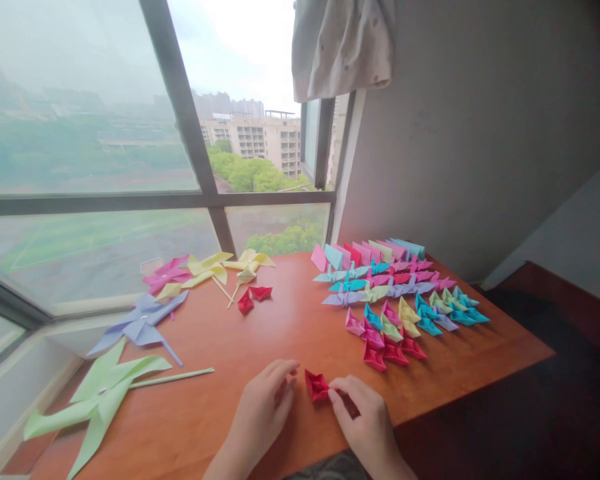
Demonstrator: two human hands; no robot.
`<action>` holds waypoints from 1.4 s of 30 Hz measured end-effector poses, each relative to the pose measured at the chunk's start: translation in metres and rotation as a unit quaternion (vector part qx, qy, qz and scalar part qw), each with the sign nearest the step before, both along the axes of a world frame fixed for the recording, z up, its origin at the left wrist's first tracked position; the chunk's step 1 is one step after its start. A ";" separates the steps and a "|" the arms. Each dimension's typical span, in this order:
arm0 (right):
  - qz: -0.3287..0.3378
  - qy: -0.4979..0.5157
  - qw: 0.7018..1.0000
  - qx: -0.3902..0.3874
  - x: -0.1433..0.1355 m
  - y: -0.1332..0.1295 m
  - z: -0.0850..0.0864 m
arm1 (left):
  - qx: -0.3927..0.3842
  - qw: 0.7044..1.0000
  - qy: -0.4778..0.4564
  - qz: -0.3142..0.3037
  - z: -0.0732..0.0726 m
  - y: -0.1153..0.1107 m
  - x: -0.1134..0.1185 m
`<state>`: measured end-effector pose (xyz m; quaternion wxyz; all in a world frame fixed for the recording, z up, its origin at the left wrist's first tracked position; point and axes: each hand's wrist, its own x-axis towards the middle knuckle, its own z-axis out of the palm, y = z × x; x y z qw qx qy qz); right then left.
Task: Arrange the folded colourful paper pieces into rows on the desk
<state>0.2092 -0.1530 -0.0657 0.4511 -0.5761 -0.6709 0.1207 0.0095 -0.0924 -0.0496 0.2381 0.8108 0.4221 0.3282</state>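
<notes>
A small red paper boat rests on the wooden table near its front edge. The thumb and fingertips of my right hand pinch the boat's right end. Just left of the boat is my left hand, its fingers curved and slightly apart, holding nothing and not touching the paper. Two more red boats lie farther back, beside a pale yellow boat. On the right, rows of folded boats in red, pink, blue, green and yellow stand close together.
Paper cranes and upright folded pieces fill the back right. Along the left lie pinwheels: green, purple, pink and yellow. A window borders the table's far side.
</notes>
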 end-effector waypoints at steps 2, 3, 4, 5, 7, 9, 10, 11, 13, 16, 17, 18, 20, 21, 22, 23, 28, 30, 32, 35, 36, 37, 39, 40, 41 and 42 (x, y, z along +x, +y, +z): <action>-0.015 0.012 1.000 0.015 0.001 -0.001 0.001 | -0.014 1.000 -0.014 0.024 -0.002 0.003 -0.002; -0.025 0.018 0.999 0.025 0.003 -0.002 0.003 | -0.016 0.999 -0.018 0.032 -0.003 0.004 -0.002; -0.036 0.022 0.998 0.036 0.006 -0.004 0.005 | -0.016 0.999 -0.019 0.036 -0.003 0.005 -0.002; -0.050 0.021 0.997 0.047 0.011 -0.006 0.008 | -0.013 0.999 -0.018 0.038 -0.003 0.005 -0.002; -0.087 0.003 0.994 0.071 0.025 -0.011 0.016 | -0.009 0.999 -0.009 0.032 -0.002 0.004 -0.002; -0.130 -0.033 0.987 0.091 0.047 -0.017 0.023 | -0.005 1.000 0.005 0.025 -0.001 0.004 -0.001; -0.154 -0.054 0.982 0.098 0.060 -0.020 0.027 | -0.004 1.000 0.011 0.022 -0.001 0.003 -0.001; -0.178 -0.074 0.976 0.104 0.074 -0.022 0.030 | -0.002 1.000 0.017 0.020 0.000 0.003 -0.001; -0.224 -0.111 0.962 0.112 0.103 -0.025 0.032 | 0.002 1.000 0.025 0.017 0.000 0.003 -0.001; -0.266 -0.168 0.943 0.110 0.145 -0.026 0.028 | 0.003 0.999 0.033 0.013 -0.001 0.004 -0.001; -0.275 -0.190 0.936 0.108 0.157 -0.025 0.024 | 0.003 0.999 0.033 0.012 -0.001 0.004 -0.001; -0.281 -0.211 0.931 0.105 0.168 -0.025 0.019 | 0.002 0.999 0.033 0.011 -0.001 0.004 -0.001; -0.288 -0.248 0.920 0.099 0.186 -0.023 0.009 | 0.002 0.999 0.031 0.010 -0.001 0.004 -0.001; -0.289 -0.264 0.915 0.097 0.193 -0.022 0.004 | 0.002 0.999 0.032 0.009 -0.001 0.004 -0.001; -0.289 -0.278 0.911 0.095 0.199 -0.021 -0.001 | 0.001 0.999 0.033 0.009 -0.001 0.004 -0.001; -0.289 -0.290 0.907 0.094 0.203 -0.020 -0.005 | 0.000 0.999 0.034 0.008 -0.001 0.004 -0.001; -0.282 -0.324 0.899 0.090 0.212 -0.015 -0.019 | -0.009 0.999 0.044 0.007 -0.002 0.005 -0.001; -0.282 -0.331 0.896 0.089 0.212 -0.012 -0.021 | -0.014 0.999 0.048 0.004 -0.003 0.005 -0.001; -0.284 -0.335 0.894 0.089 0.212 -0.011 -0.023 | -0.018 0.999 0.050 0.002 -0.003 0.005 -0.001; -0.281 -0.340 0.893 0.091 0.213 -0.009 -0.025 | -0.020 0.999 0.050 -0.001 -0.002 0.005 -0.001; -0.280 -0.342 0.892 0.090 0.214 -0.009 -0.025 | -0.020 0.999 0.050 -0.001 -0.002 0.004 -0.001; -0.281 -0.343 0.892 0.088 0.214 -0.009 -0.025 | -0.020 0.999 0.049 -0.001 -0.001 0.004 -0.001; -0.285 -0.342 0.892 0.076 0.215 -0.010 -0.024 | -0.020 0.999 0.048 0.000 -0.001 0.004 0.000; -0.289 -0.339 0.893 0.068 0.215 -0.011 -0.023 | -0.020 0.999 0.047 0.001 -0.001 0.004 0.000; -0.293 -0.334 0.894 0.063 0.214 -0.013 -0.022 | -0.021 0.999 0.046 0.002 -0.001 0.004 0.000; -0.296 -0.327 0.895 0.061 0.212 -0.015 -0.020 | -0.022 0.999 0.045 0.002 0.000 0.003 0.000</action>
